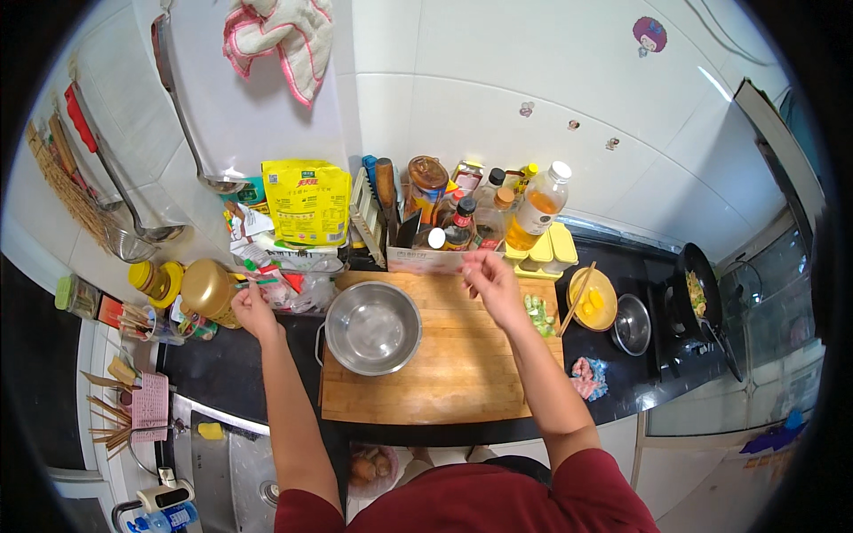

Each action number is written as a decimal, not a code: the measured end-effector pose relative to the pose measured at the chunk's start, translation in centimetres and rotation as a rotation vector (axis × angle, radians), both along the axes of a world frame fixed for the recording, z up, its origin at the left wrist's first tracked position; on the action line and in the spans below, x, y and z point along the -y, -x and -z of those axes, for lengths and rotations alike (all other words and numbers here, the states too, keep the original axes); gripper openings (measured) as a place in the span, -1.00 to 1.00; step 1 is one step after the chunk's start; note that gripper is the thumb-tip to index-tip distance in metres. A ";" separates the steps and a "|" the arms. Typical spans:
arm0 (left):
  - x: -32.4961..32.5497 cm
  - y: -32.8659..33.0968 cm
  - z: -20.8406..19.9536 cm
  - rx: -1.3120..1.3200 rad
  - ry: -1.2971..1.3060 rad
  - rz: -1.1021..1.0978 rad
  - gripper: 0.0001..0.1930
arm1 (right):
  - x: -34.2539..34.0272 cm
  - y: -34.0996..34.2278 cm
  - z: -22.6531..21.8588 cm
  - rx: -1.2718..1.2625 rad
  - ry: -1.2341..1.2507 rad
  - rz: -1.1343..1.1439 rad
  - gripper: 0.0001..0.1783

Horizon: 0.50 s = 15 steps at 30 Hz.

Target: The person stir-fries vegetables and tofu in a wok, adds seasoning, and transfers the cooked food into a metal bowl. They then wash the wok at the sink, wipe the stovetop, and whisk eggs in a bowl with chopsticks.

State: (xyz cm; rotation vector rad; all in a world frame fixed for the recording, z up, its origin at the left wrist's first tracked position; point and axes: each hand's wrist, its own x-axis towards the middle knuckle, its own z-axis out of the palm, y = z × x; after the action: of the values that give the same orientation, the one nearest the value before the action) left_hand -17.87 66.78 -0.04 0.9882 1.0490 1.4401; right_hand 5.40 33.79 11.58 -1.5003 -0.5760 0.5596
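My left hand point(255, 311) reaches to the left of the cutting board, its fingers closed at the edge of a clear plastic bag point(311, 291) with red and green parts. Over the far part of the wooden cutting board point(426, 391) my right hand point(493, 286) is raised with its fingers pinched together; whatever may be between them is too small to make out. Between the hands a steel pot point(373, 329) stands on the board, with only a shiny bottom visible inside. Chopped green vegetable pieces point(538, 314) lie on the board, right of my right hand.
Behind the board stand a box of bottles point(458, 226), yellow-lidded seasoning containers point(553, 249) and a yellow packet point(306, 204). To the right are a bowl of egg yolks point(592, 300) with chopsticks, a metal bowl point(631, 324) and a wok point(697, 289). A sink point(227, 471) is lower left.
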 end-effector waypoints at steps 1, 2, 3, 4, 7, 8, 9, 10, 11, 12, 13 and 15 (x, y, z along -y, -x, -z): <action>1.3 -0.3 -0.6 0.003 -0.021 -0.028 -0.85 | -0.2 -1.0 -0.4 0.051 0.029 0.018 -0.74; 2.3 -0.3 -0.8 0.007 -0.043 -0.062 -0.85 | -0.6 -1.9 -0.7 0.102 0.057 0.029 -0.73; 3.2 -0.1 -0.4 -0.005 -0.099 -0.052 -0.85 | -0.9 -2.6 -0.9 0.153 0.085 0.041 -0.73; 4.2 -0.3 -0.6 -0.017 -0.143 -0.011 -0.84 | -1.1 -3.0 -1.0 0.224 0.115 0.032 -0.72; 8.2 -0.7 -2.1 -0.105 -0.202 0.115 -0.80 | -2.6 -3.1 -0.8 0.303 0.118 -0.054 -0.65; 9.4 -1.0 -2.6 -0.132 -0.194 0.156 -0.79 | -3.6 -2.1 -1.8 0.431 0.160 -0.071 -0.63; 10.6 -1.3 -3.0 -0.160 -0.186 0.196 -0.79 | -4.7 -0.8 -3.3 0.559 0.202 -0.089 -0.60; 11.5 -1.7 -3.1 -0.183 -0.176 0.244 -0.79 | -5.6 0.1 -4.2 0.690 0.246 -0.100 -0.58; 12.2 -2.2 -3.1 -0.213 -0.183 0.270 -0.79 | -6.4 -0.1 -3.8 0.830 0.217 -0.051 -0.57; 13.0 -2.5 -3.3 -0.237 -0.196 0.283 -0.79 | -7.3 -0.8 -2.8 0.969 0.187 -0.003 -0.55; 13.9 -2.7 -4.1 -0.263 -0.207 0.294 -0.79 | -8.3 -1.4 -2.3 1.108 0.155 0.043 -0.54; 14.3 -2.6 -4.4 -0.290 -0.227 0.293 -0.79 | -10.5 -1.8 -3.6 1.021 0.269 -0.041 -0.56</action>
State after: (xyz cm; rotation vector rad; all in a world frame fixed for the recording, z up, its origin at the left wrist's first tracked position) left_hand -15.24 52.43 4.38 1.4842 0.9090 1.2130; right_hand 7.17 44.32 15.19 -1.9955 -1.3493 -0.1642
